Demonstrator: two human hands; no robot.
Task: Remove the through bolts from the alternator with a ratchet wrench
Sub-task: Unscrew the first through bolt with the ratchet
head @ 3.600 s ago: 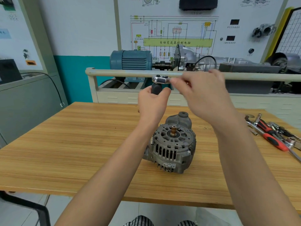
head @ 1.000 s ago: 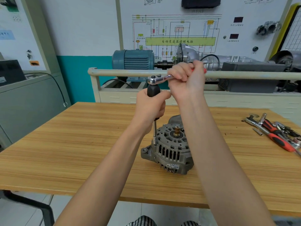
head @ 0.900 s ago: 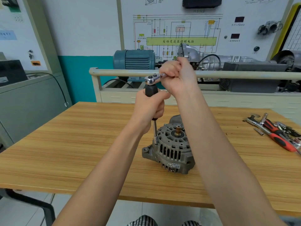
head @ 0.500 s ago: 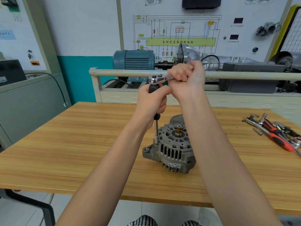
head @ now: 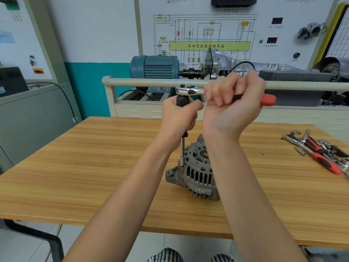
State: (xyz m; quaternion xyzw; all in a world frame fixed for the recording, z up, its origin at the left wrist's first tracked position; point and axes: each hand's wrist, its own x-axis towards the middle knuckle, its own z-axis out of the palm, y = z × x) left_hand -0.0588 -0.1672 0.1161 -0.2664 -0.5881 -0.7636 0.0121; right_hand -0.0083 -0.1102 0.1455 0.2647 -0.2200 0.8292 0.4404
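ratchet wrench (head: 190,90) handle horizontal, pointing right

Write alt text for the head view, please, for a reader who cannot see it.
Two bare hands work a ratchet wrench above an alternator on a wooden table: the left hand grips the upright extension handle, the right hand grips the red wrench handle. Loose tools lie at right.

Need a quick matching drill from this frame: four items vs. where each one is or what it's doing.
Items:
1. left hand
2. right hand
3. alternator
4. spare tools

States:
A. lying at the table's right edge
B. grips the ratchet wrench's red-and-black handle
C. stands on the table under the socket
D. grips the black extension grip below the ratchet head

Pairs: 1-D, 2-B, 3-C, 4-A
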